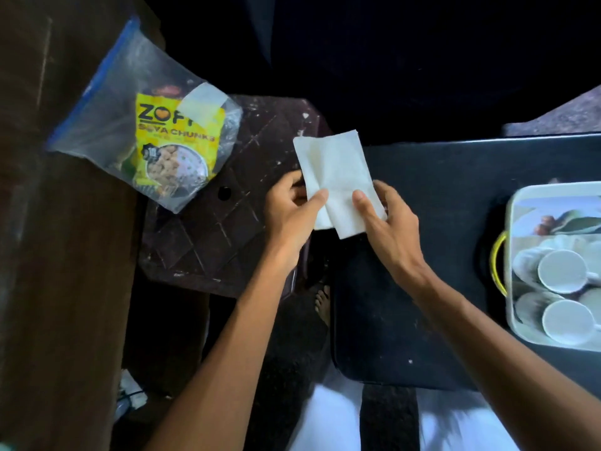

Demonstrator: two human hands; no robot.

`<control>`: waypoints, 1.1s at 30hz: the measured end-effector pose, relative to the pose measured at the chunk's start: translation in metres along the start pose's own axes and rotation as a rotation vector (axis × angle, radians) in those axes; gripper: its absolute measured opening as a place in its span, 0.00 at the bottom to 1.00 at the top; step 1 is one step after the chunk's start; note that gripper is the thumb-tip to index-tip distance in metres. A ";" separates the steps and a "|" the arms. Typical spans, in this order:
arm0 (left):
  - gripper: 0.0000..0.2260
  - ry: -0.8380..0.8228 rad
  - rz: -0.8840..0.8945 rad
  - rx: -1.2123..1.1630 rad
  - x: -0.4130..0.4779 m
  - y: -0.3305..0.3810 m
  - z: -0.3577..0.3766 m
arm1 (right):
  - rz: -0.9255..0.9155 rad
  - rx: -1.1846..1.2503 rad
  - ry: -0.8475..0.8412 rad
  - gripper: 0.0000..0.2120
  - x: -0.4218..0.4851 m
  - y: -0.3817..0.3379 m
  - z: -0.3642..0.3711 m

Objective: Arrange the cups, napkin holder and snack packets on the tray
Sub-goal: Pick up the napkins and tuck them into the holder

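Observation:
A white paper napkin (333, 170) is held in mid-air between both hands, above the gap between a dark stool and a black table. My left hand (289, 213) pinches its lower left edge and my right hand (387, 219) pinches its lower right edge. At the right edge a tray (515, 222) with a pale rim holds two white cups, one (562, 270) above the other (567, 320), both upside down. A yellow soya chunks packet (175, 141) lies inside a clear plastic bag (130, 79) at upper left. No napkin holder is visible.
The bag rests partly on a dark brown patterned stool (214, 236). A black table (439, 196) carries the tray, with a yellow curved handle (497, 265) beside it. A wooden surface (58, 255) fills the left side. My white-clothed legs and a foot show below.

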State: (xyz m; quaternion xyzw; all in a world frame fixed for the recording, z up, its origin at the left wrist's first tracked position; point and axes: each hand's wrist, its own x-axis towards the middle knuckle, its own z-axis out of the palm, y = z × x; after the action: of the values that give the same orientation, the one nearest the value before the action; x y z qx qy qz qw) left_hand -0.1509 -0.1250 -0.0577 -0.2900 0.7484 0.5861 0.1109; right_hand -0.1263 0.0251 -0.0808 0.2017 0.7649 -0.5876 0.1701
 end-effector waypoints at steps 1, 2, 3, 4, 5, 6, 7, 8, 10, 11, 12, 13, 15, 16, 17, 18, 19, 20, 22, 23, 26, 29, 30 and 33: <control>0.12 -0.042 -0.020 -0.052 -0.012 -0.001 0.006 | 0.020 0.078 -0.028 0.24 -0.005 0.002 -0.010; 0.11 -0.076 -0.041 -0.083 -0.024 -0.003 0.013 | 0.030 0.131 -0.058 0.20 -0.010 0.005 -0.020; 0.10 -0.102 -0.062 -0.103 -0.035 -0.004 0.021 | 0.032 0.165 -0.083 0.18 -0.016 0.008 -0.030; 0.09 -0.125 -0.079 -0.112 -0.045 -0.006 0.029 | 0.027 0.193 -0.096 0.16 -0.022 0.012 -0.040; 0.09 -0.150 -0.092 -0.115 -0.054 -0.008 0.038 | 0.019 0.221 -0.091 0.13 -0.028 0.016 -0.051; 0.07 -0.179 -0.102 -0.118 -0.063 -0.010 0.047 | 0.011 0.250 -0.072 0.11 -0.035 0.020 -0.062; 0.06 -0.210 -0.110 -0.126 -0.072 -0.010 0.057 | 0.008 0.275 -0.047 0.09 -0.041 0.024 -0.073; 0.05 -0.236 -0.117 -0.137 -0.079 -0.010 0.067 | 0.011 0.289 -0.019 0.08 -0.046 0.028 -0.085; 0.05 -0.245 -0.123 -0.151 -0.091 -0.007 0.087 | 0.028 0.276 0.025 0.07 -0.058 0.037 -0.108; 0.07 -0.230 -0.123 -0.152 -0.095 -0.005 0.098 | 0.037 0.257 0.035 0.06 -0.063 0.041 -0.119; 0.08 -0.211 -0.121 -0.149 -0.099 -0.003 0.108 | 0.043 0.234 0.037 0.07 -0.067 0.046 -0.130; 0.10 -0.196 -0.118 -0.144 -0.102 -0.001 0.118 | 0.050 0.216 0.038 0.07 -0.072 0.050 -0.142; 0.10 -0.188 -0.110 -0.118 -0.108 0.003 0.138 | 0.074 0.197 0.057 0.08 -0.080 0.059 -0.164; 0.09 -0.200 -0.106 -0.095 -0.112 0.004 0.148 | 0.087 0.187 0.075 0.08 -0.083 0.064 -0.175; 0.09 -0.218 -0.100 -0.071 -0.116 0.005 0.159 | 0.102 0.179 0.092 0.08 -0.086 0.068 -0.187; 0.09 -0.236 -0.094 -0.052 -0.120 0.007 0.169 | 0.115 0.185 0.104 0.08 -0.088 0.074 -0.198; 0.10 -0.251 -0.092 -0.037 -0.124 0.008 0.179 | 0.125 0.203 0.106 0.07 -0.091 0.079 -0.210; 0.10 -0.265 -0.092 -0.022 -0.128 0.009 0.188 | 0.130 0.224 0.101 0.08 -0.093 0.084 -0.222; 0.12 -0.295 -0.085 0.007 -0.137 0.012 0.205 | 0.127 0.247 0.088 0.11 -0.100 0.093 -0.245; 0.12 -0.308 -0.076 0.016 -0.140 0.014 0.213 | 0.118 0.243 0.092 0.13 -0.103 0.096 -0.258; 0.10 -0.344 -0.039 0.025 -0.147 0.022 0.238 | 0.073 0.167 0.141 0.13 -0.111 0.104 -0.292; 0.10 -0.421 0.066 0.116 -0.150 0.031 0.265 | 0.079 0.135 0.218 0.12 -0.118 0.110 -0.323; 0.08 -0.448 0.113 0.173 -0.151 0.034 0.275 | 0.086 0.141 0.255 0.11 -0.120 0.111 -0.333; 0.06 -0.523 0.268 0.331 -0.158 0.046 0.310 | 0.074 0.110 0.393 0.09 -0.128 0.114 -0.363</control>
State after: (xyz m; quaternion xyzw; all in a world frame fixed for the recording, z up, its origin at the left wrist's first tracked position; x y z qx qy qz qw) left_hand -0.1028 0.2219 -0.0299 -0.0068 0.8110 0.5207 0.2667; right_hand 0.0332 0.3888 -0.0204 0.3492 0.7421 -0.5714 0.0279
